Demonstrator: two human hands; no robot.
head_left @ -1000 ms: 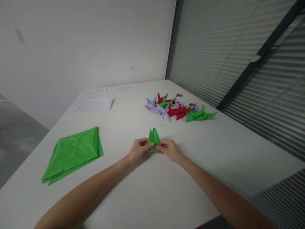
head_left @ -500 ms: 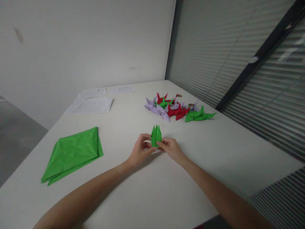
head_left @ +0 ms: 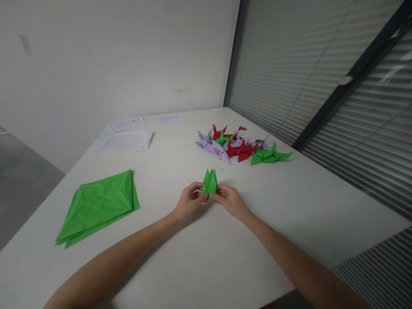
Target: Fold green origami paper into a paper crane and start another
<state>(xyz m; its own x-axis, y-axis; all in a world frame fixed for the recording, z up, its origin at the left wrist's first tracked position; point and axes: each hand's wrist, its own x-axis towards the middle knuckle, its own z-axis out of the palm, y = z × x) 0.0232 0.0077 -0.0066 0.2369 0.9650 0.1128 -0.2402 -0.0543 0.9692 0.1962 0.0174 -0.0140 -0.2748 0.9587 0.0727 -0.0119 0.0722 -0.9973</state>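
A white table [head_left: 180,262] stretches beyond the left hand [head_left: 189,200] and right hand [head_left: 232,201] to a wall [head_left: 128,56], blinds [head_left: 280,77] beside its right edge. Room for moving separates both from green sheets [head_left: 101,199] on the left and paper birds [head_left: 242,151] ahead to the right. Both pinch one folded green paper [head_left: 210,183] between them, points upward.

On the table [head_left: 167,262], around the folded paper [head_left: 210,183] between left hand [head_left: 189,198] and right hand [head_left: 231,200], stacked sheets [head_left: 99,204] lie at nine o'clock, printed pages [head_left: 124,142] at ten, origami cranes [head_left: 240,151] at one.
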